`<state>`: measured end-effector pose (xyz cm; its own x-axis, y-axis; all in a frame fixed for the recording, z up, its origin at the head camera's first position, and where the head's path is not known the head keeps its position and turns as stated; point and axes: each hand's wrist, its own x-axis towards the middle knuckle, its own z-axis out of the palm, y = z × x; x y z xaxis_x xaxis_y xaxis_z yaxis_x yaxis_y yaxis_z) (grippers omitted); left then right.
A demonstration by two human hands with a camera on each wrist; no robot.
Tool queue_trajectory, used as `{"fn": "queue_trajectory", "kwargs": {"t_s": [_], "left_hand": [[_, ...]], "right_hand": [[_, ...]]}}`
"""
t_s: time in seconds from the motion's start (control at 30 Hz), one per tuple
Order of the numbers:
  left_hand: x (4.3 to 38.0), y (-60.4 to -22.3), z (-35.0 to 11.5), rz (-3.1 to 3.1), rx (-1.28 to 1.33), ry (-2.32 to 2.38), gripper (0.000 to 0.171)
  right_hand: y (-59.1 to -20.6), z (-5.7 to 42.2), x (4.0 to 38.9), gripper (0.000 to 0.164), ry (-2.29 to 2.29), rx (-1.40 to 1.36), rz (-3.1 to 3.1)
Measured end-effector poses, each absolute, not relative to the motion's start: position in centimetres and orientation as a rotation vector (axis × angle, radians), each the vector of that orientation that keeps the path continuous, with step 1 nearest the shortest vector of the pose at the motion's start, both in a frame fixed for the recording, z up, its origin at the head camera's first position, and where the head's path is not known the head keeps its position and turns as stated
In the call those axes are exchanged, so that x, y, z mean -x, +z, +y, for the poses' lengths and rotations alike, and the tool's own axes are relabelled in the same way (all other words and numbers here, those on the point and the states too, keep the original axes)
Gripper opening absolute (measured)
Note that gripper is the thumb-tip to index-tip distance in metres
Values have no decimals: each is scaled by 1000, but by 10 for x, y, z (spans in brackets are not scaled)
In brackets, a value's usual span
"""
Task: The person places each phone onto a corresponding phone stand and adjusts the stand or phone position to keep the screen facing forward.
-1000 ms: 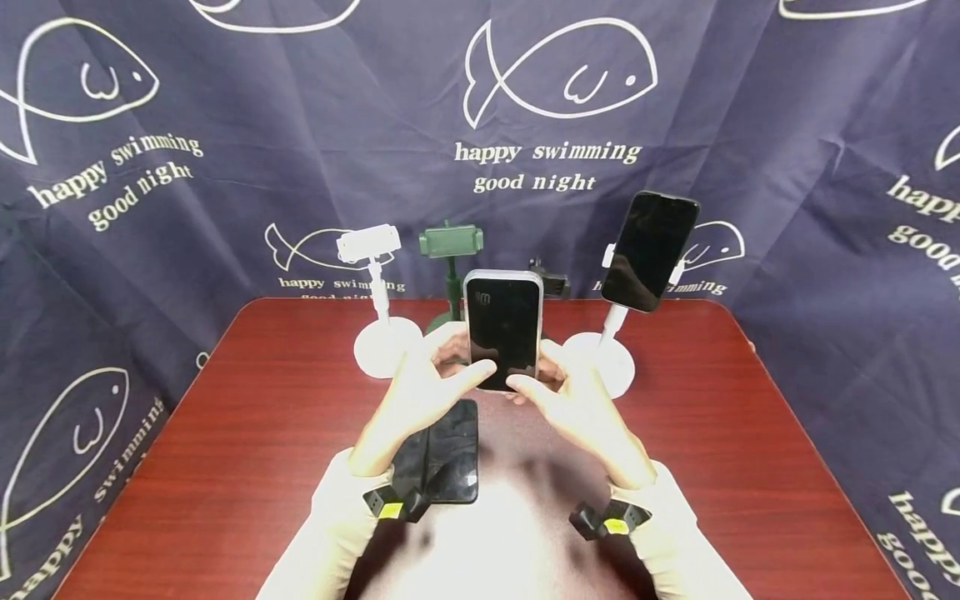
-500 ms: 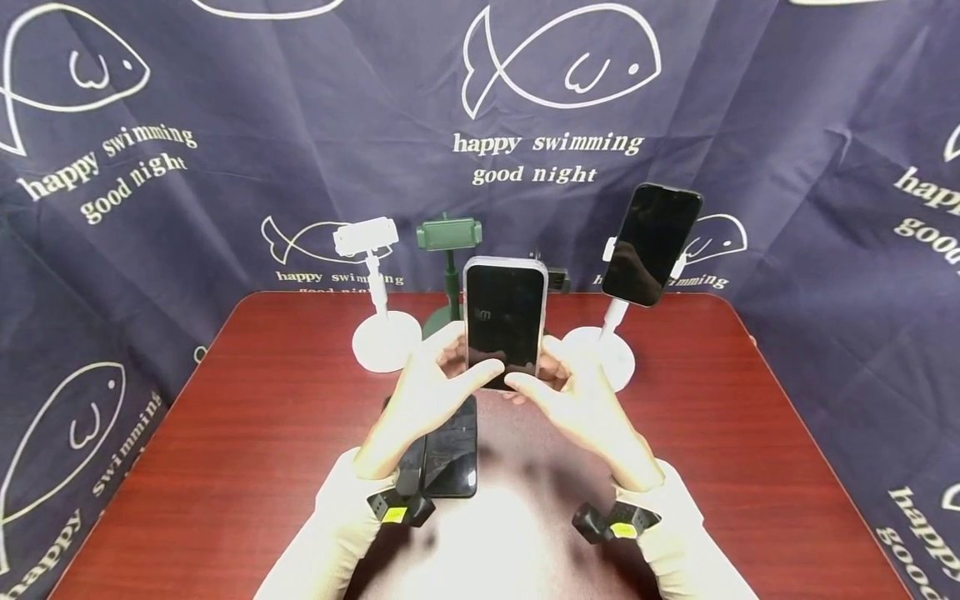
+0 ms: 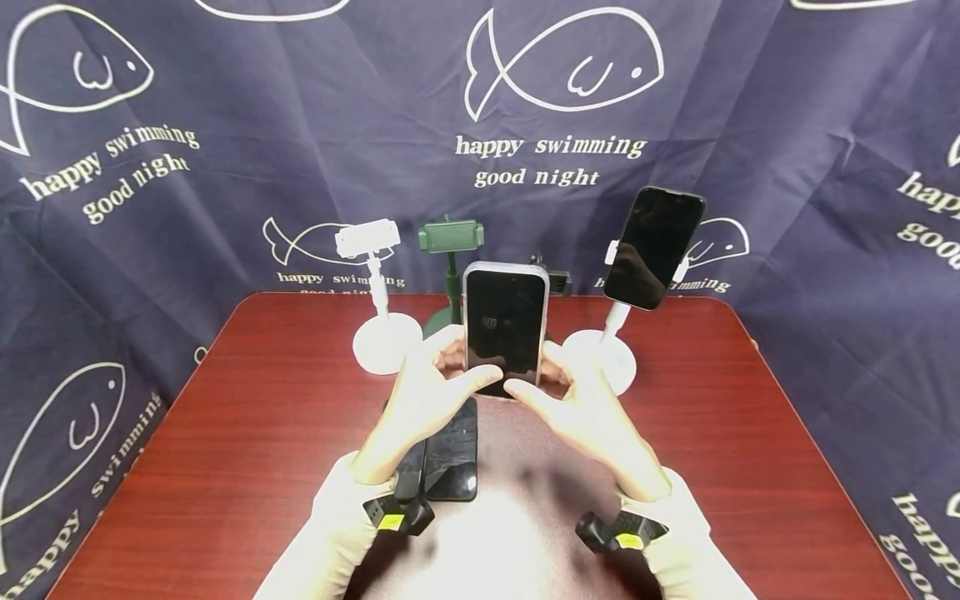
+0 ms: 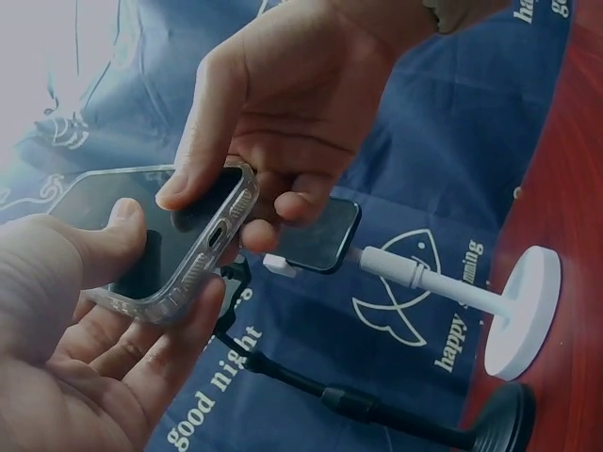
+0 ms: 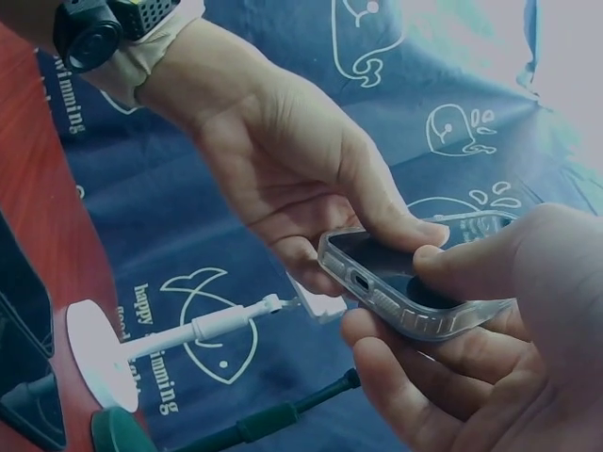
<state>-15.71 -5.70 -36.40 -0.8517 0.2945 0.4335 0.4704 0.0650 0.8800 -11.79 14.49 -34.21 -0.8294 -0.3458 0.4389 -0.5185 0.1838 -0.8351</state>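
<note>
**Phone in clear case, held above the bench**

Item: one phone [image 3: 505,328] in a clear case, upright, screen dark, raised over the middle of the bench [image 3: 225,433]. Left hand [image 3: 420,400] and right hand [image 3: 581,408] both grip its lower end, thumbs on the glass, fingers curled behind.

Progress, as judged: one phone [image 3: 652,247] already sits clamped in the right white stand [image 3: 611,354]; the held phone is not yet mounted.

Count: four stands – two white, one green [image 3: 450,242], one black, mostly hidden. Left white stand [image 3: 369,242] and green stand empty. Two more dark phones [image 3: 442,458] lie flat.
</note>
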Motion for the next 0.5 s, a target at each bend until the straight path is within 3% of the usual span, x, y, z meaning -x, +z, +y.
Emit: {"fn": "queue_trajectory", "kwargs": {"t_s": [0.5], "left_hand": [[154,-360,-55,-2253,721,-1778,35]], "right_hand": [[-354,151,128,40,1682,-806,-2403]]}}
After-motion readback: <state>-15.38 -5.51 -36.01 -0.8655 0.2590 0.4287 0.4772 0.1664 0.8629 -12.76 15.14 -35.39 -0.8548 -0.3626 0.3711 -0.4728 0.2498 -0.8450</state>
